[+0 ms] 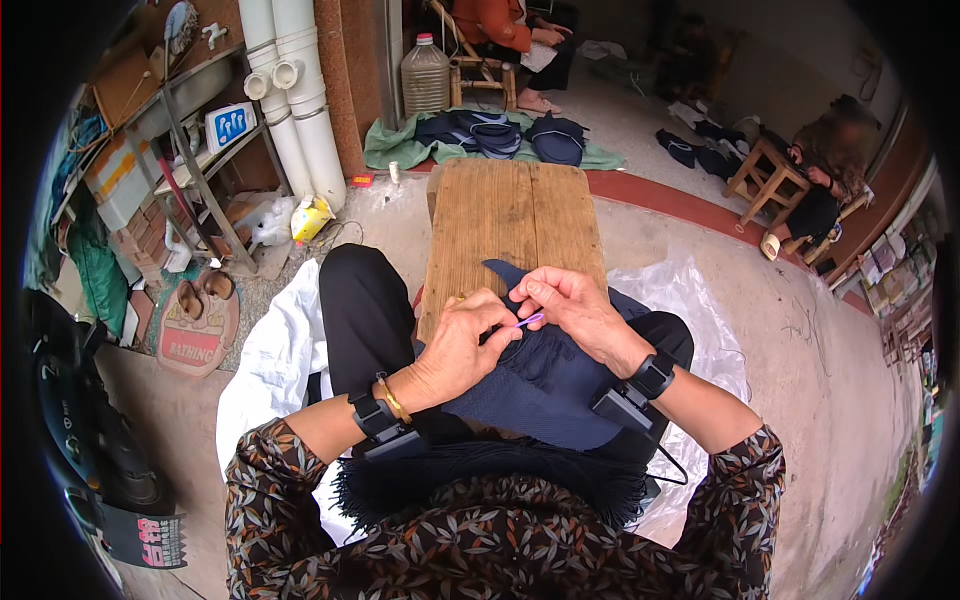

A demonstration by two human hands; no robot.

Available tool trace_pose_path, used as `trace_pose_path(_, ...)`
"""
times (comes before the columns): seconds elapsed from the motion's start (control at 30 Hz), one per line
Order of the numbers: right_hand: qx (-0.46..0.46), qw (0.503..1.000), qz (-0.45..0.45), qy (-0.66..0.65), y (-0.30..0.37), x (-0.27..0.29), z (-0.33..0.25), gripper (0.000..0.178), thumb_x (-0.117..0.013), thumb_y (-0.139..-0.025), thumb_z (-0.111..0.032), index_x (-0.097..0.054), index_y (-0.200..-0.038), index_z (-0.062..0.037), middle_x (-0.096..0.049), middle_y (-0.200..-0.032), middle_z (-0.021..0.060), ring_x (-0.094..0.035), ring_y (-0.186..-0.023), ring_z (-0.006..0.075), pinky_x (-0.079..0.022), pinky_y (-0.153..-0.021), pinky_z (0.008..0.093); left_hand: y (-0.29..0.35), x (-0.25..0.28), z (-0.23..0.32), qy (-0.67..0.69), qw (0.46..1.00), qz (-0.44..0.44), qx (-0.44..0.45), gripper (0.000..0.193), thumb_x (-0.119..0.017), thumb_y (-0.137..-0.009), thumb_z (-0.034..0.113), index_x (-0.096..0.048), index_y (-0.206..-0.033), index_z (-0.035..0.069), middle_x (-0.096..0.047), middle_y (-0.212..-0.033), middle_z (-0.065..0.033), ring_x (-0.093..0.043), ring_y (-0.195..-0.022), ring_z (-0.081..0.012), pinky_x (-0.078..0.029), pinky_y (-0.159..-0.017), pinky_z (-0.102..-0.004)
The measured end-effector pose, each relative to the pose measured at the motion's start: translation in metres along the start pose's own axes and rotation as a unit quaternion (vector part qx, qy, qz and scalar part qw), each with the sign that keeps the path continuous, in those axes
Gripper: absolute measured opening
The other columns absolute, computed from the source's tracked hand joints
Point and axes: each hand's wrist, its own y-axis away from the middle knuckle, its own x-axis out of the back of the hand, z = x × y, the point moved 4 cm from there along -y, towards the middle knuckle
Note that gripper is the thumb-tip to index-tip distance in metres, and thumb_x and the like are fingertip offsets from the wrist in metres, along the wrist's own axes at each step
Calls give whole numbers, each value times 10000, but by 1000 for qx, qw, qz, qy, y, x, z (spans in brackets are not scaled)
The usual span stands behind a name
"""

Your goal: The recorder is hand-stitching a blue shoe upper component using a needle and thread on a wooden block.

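Note:
Both hands meet over my lap, above a dark navy cloth point(540, 385) with a long dark fringe point(410, 490) along its near edge. My left hand point(465, 335) is closed, with thumb and forefinger pinching a small purple looped tool point(530, 320). The tool's loop points toward my right hand point(575, 305). That hand is also closed, its thumb pressed to the forefinger; whatever thin thing it may hold is too small to see. A narrow tip of the cloth point(503, 272) sticks up behind the hands onto the bench.
A wooden bench point(510, 205) stands before my knees. White plastic sheeting point(690, 300) spreads beside my legs. Beyond lie folded dark cloths point(480, 132) on a green sheet point(390, 148). Seated people point(825, 170) work farther back. A metal shelf point(200, 190) and white pipes point(300, 110) stand left.

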Motion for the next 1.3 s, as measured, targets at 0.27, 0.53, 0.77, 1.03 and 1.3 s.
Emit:
trace_pose_path(0.27,45,994,-8,102,7,-4,-2,268,-576,-1055,-206,-675,-1192,1,-690,-1013,45,-650,-916,106,-555,-802,258,-7,-7,-12,86,975,-53,197,124,-799,-846,104,-735,-917,24,-616,-767,-50,-551,-604,-120,-444,-572,-295)
trace_pose_path(0.53,38,997,56,-28,9,15,-26,216,-559,-1055,-179,-693,-1044,-10,-662,-894,42,-657,-864,133,-547,-780,268,10,9,2,51,991,-41,117,396,-592,-822,-99,-651,-1200,4,-663,-1046,-143,-678,-981,-281,-537,-878,-361)
trace_pose_path(0.77,129,894,-50,427,14,-3,-32,155,-767,-833,-21,-742,-983,-49,-638,-899,75,-640,-768,202,-496,-673,325,1,8,-21,36,990,-134,21,413,-563,-835,-140,-672,-1196,29,-607,-1085,-119,-594,-1053,-310,-489,-919,-388)
trace_pose_path(1.03,225,820,-153,504,5,-6,-30,78,-650,-939,-67,-642,-987,-6,-574,-958,120,-619,-852,314,-509,-745,396,3,6,-27,50,989,-139,6,377,-588,-867,-110,-675,-1203,36,-568,-1127,-119,-558,-1043,-307,-479,-909,-381)
trace_pose_path(1.3,122,837,-179,502,13,1,-27,61,-584,-978,-67,-554,-969,-14,-489,-1003,137,-553,-901,317,-476,-802,411,4,4,-30,22,985,-170,-19,451,-587,-850,-123,-676,-1250,66,-566,-1137,-113,-549,-1038,-295,-478,-936,-374)
